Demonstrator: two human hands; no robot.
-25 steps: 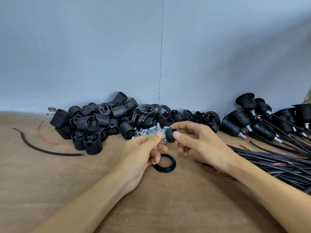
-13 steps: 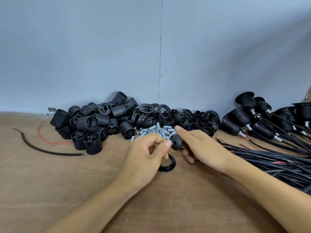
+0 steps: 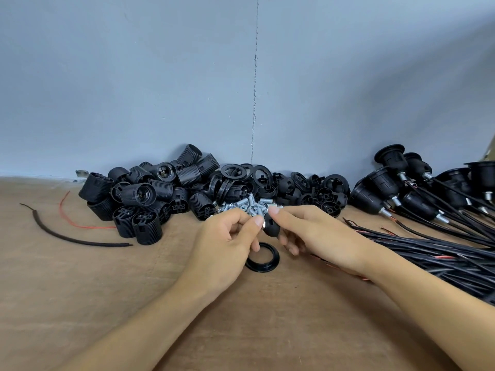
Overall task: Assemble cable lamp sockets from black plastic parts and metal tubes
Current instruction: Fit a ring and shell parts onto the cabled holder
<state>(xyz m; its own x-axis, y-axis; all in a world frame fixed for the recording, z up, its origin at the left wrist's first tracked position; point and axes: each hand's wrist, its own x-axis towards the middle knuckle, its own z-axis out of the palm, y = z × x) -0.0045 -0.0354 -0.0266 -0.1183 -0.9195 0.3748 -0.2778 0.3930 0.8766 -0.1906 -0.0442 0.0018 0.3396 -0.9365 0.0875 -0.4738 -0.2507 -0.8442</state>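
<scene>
Nearest me the bench (image 3: 80, 303) lies bare and wide, and a black ring (image 3: 263, 259) lies flat just below my hands. My left hand (image 3: 227, 245) pinches a small metal tube (image 3: 263, 224) against the black cap (image 3: 272, 228) gripped by my right hand (image 3: 313, 234). Beyond them sit loose metal tubes (image 3: 249, 204), then socket shells (image 3: 150, 199) crowding the wall (image 3: 187, 76), with cabled sockets (image 3: 417, 191) filling the right edge.

Single head-worn wide-angle view, looking forward and down, close over wooden tabletop (image 3: 80, 303), facing blue-grey wall (image 3: 160, 89)
</scene>
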